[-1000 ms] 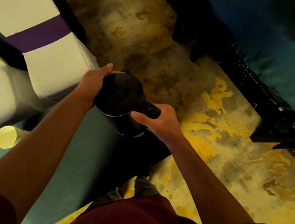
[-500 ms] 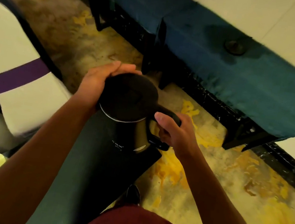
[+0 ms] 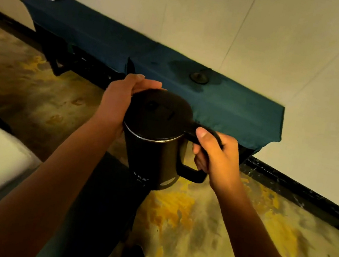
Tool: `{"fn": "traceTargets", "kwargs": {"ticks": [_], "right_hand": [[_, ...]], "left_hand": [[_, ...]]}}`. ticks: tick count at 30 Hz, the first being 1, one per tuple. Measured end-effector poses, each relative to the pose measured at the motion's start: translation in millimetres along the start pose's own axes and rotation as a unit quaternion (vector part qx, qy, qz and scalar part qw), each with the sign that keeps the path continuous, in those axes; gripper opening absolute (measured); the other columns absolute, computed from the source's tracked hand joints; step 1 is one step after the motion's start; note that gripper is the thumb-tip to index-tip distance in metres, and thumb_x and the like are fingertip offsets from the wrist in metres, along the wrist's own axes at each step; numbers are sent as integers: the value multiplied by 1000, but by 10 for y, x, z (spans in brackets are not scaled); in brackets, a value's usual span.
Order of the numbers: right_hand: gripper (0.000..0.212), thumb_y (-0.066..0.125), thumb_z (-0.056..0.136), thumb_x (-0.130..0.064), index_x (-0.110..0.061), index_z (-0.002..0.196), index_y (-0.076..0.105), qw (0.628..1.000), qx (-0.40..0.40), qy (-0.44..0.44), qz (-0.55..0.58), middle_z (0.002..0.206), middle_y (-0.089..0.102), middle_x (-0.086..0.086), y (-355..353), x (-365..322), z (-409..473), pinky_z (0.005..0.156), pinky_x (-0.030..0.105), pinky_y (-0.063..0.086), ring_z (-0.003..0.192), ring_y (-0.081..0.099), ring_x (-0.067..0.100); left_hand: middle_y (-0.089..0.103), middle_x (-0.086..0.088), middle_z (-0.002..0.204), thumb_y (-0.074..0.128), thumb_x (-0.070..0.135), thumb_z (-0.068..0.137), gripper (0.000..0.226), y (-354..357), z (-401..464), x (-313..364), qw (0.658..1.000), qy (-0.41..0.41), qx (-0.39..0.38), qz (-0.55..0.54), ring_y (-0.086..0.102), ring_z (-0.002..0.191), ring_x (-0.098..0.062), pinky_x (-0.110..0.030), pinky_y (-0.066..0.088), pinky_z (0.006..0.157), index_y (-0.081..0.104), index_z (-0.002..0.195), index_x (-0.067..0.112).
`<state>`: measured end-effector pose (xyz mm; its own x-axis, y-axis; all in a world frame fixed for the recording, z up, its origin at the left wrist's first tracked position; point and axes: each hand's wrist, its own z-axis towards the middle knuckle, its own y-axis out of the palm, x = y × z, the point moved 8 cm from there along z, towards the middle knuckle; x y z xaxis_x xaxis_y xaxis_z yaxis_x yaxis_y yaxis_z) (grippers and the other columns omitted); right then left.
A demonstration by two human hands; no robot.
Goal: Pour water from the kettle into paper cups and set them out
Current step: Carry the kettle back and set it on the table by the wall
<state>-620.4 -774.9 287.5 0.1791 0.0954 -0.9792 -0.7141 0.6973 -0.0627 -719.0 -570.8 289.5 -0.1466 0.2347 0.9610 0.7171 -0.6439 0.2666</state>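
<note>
Fingers (image 3: 202, 156) of my right hand (image 3: 217, 158) were wrapped tight around the handle (image 3: 190, 174) of the black kettle (image 3: 155, 139), thumb on top, while my left hand (image 3: 117, 101) cupped its far side near the closed lid (image 3: 157, 113). I held it upright in the air above the floor (image 3: 202, 234), short of the cloth-covered surface (image 3: 224, 101) by the wall. It looked rigid and smooth, probably heavy if full, so the handle was the safest hold. Its contents were hidden. No cups were in sight.

One kettle (image 3: 153, 137), two hands, perhaps two tables (cloth-draped).
</note>
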Motion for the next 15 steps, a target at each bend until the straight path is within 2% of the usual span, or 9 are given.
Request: {"fn": "traceTargets", "kwargs": {"ticks": [4, 8, 10, 12, 15], "right_hand": [[57, 58, 90, -48, 0, 61, 59, 999, 38, -18, -18, 36, 38, 1, -356, -223, 22, 42, 40, 27, 32, 33, 17], [58, 58, 89, -51, -2, 58, 59, 996, 81, -20, -17, 37, 38, 2, -713, -240, 71, 45, 34, 28, 33, 33, 16], [59, 59, 88, -51, 0, 58, 58, 996, 85, -22, -8, 37, 38, 2, -853, -196, 107, 44, 36, 28, 32, 33, 15], [59, 59, 88, -52, 1, 59, 57, 996, 86, -21, -10, 38, 39, 3, -1023, -144, 181, 42, 42, 29, 33, 34, 16], [60, 59, 87, -52, 2, 60, 56, 996, 93, -13, -3, 38, 40, 4, -1327, -56, 341, 43, 34, 30, 33, 36, 16]], "left_hand": [[79, -8, 100, 43, 31, 99, 44, 407, 13, 124, 1000, 12, -9, 8, 73, 98, -27, -44, 55, 97, 83, 87, 18], [79, -5, 100, 42, 31, 99, 44, 820, 137, 151, 999, 17, -34, 16, 75, 94, -22, -39, 57, 91, 83, 86, 20], [79, -6, 100, 42, 32, 99, 44, 998, 233, 127, 998, 16, -54, 26, 75, 94, -21, -38, 56, 90, 83, 90, 21], [79, -8, 101, 42, 34, 99, 43, 1192, 372, 66, 997, 7, -72, 19, 75, 96, -23, -41, 54, 94, 82, 93, 20], [78, -9, 106, 42, 36, 98, 42, 1502, 623, -78, 995, -1, -95, 25, 73, 102, -25, -46, 50, 101, 81, 100, 19]]}}
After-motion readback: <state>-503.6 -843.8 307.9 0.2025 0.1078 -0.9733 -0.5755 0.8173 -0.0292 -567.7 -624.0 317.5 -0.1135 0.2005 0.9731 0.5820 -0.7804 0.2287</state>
